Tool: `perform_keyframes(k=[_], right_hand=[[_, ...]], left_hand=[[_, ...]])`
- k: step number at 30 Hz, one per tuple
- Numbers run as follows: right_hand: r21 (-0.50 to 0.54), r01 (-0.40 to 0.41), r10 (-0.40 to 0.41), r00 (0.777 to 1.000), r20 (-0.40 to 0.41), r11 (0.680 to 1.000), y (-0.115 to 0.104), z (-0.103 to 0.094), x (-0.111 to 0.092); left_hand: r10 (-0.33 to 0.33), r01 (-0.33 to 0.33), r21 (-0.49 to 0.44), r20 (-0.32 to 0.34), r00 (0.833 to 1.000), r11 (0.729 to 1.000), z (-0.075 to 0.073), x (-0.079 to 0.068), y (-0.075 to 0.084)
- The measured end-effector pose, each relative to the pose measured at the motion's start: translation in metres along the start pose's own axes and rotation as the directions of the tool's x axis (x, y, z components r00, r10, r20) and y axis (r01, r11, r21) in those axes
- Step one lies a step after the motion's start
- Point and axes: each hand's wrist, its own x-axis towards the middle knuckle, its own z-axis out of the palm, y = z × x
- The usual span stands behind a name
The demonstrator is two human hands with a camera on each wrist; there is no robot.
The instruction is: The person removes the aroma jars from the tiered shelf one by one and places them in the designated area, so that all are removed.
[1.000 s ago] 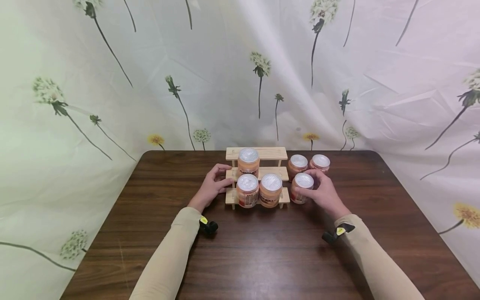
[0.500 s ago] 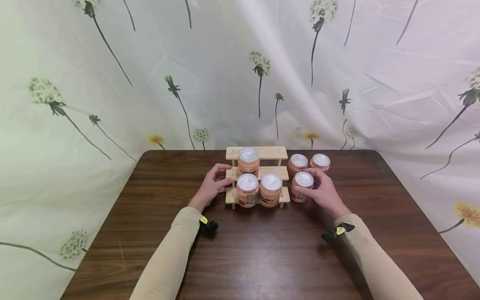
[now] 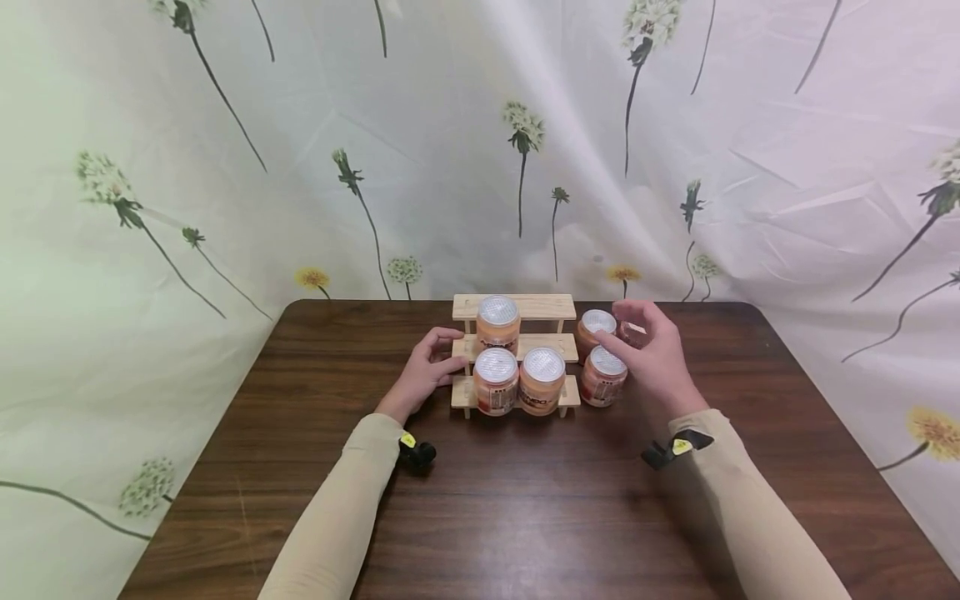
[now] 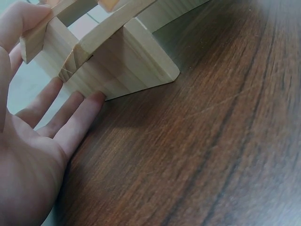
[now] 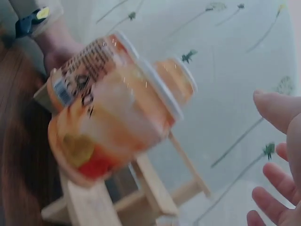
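Note:
My left hand (image 3: 420,375) touches the left end of a three-tier wooden rack (image 3: 546,306). In the left wrist view, its fingertips (image 4: 97,97) rest on the rack's side panel. Two orange jars with clear ridged lids, a left jar (image 3: 495,392) and a right jar (image 3: 542,392), stand on the lowest tier. Another orange jar (image 3: 498,321) stands on the middle tier. My right hand (image 3: 662,358) hovers over the jars beside the rack, thumb and fingers apart, holding nothing. Below its thumb stands a front jar (image 3: 602,385); behind is another jar (image 3: 597,322); a third is mostly hidden.
The brown wooden table (image 3: 495,517) extends toward me in front of the rack. A pale curtain (image 3: 450,167) with dandelion prints hangs behind the table's far edge.
My right hand has let go of the front jar beside the rack and moved up and away toward the jars behind it. My left hand stays at the rack.

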Motion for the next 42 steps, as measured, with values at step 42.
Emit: perform_keyframes(k=[42], right_hand=[[-0.182, 0.007, 0.081, 0.879, 0.47, 0.983, -0.058, 0.105, 0.058]], left_hand=[[0.008, -0.008, -0.039, 0.017, 1.0, 0.999, 0.0, 0.001, 0.0]])
